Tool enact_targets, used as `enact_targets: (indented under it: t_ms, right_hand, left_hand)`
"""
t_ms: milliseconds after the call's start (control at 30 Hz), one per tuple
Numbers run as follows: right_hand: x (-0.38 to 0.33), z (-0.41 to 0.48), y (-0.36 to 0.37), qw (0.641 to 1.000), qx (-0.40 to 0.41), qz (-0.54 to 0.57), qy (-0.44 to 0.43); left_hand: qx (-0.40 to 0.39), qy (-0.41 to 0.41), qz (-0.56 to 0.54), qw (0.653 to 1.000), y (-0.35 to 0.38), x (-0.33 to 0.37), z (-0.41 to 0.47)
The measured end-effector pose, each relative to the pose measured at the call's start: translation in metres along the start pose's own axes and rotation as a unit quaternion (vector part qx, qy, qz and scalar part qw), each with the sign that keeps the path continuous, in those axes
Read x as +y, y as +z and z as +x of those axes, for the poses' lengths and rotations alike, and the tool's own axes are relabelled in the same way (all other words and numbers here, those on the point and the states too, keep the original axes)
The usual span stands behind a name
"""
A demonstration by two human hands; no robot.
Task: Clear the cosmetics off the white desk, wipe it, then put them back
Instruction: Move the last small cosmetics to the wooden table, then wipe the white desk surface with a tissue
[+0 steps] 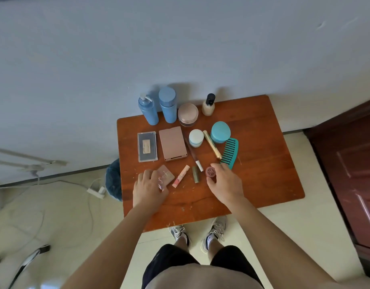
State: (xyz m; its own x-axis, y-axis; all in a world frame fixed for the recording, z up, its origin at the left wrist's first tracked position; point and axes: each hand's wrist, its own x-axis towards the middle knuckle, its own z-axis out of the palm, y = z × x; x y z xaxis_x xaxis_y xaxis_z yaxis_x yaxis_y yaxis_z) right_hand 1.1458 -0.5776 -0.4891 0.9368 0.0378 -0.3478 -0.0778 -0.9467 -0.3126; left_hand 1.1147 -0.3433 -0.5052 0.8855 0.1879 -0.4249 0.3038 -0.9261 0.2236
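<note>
– Fingers (147, 174) of the left hand (149, 188), what are they doing?
– They are curled over the palette (166, 175), with the thumb at its near edge, pinching it. It sits tilted at the near left of the counter (263, 174). I cannot tell whether it is lifted.

– And the right hand (226, 182)?
– Thumb and forefinger are closed round the pot (210, 171), a small red one just near the comb (230, 152).

– What lies between the hands?
– A pink tube (181, 176) and a green tube (195, 174), close together but apart. A pencil (193, 154) with a white cap runs back from them.

– The other cosmetics?
– In the middle row, left to right, are a grey case (147, 146), a pink box (173, 143), a white jar (196, 138), a gold tube (212, 144) and a teal jar (220, 132). At the back, upright by the wall (180, 49), stand a pump bottle (147, 110), a blue bottle (168, 105), a pink jar (188, 114) and a cream bottle (208, 105) with a dark cap.

– And around the counter?
– It is red-brown wood, scuffed. A blue bin (113, 180) stands on the floor (65, 215) at its left, with a power strip (96, 191) beside that. There is a dark door (351, 174) to the right, and the person's shoes (215, 228) are at the near edge.
</note>
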Motion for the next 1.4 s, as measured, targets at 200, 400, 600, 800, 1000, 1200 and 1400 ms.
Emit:
enact_targets:
  t_ms: [200, 400, 600, 800, 1000, 1200, 1400]
  right_hand:
    - [0.004, 0.002, 0.0, 1.0, -0.02, 0.01, 0.002]
    - [0.017, -0.001, -0.03, 0.999, -0.025, 0.038, 0.019]
    - [0.053, -0.026, -0.09, 0.989, 0.094, 0.058, 0.096]
    - [0.099, -0.082, -0.134, 0.959, 0.193, 0.1, 0.183]
    - [0.145, -0.155, -0.151, 0.919, 0.267, 0.128, 0.259]
    - [0.195, -0.242, -0.16, 0.876, 0.353, 0.157, 0.29]
    - [0.246, -0.353, -0.184, 0.821, 0.474, 0.152, 0.28]
  left_hand:
    - [-0.014, 0.016, 0.032, 0.999, -0.005, 0.003, 0.001]
    - [0.016, 0.027, 0.047, 0.998, -0.034, 0.019, 0.002]
    - [0.092, 0.124, 0.061, 0.986, -0.079, 0.083, 0.016]
    - [0.138, 0.271, 0.006, 0.953, -0.1, 0.157, 0.008]
    - [0.187, 0.437, 0.003, 0.88, -0.106, 0.24, -0.031]
    - [0.192, 0.507, -0.011, 0.84, -0.085, 0.307, -0.105]
    - [0.181, 0.568, -0.024, 0.802, -0.041, 0.355, -0.197]
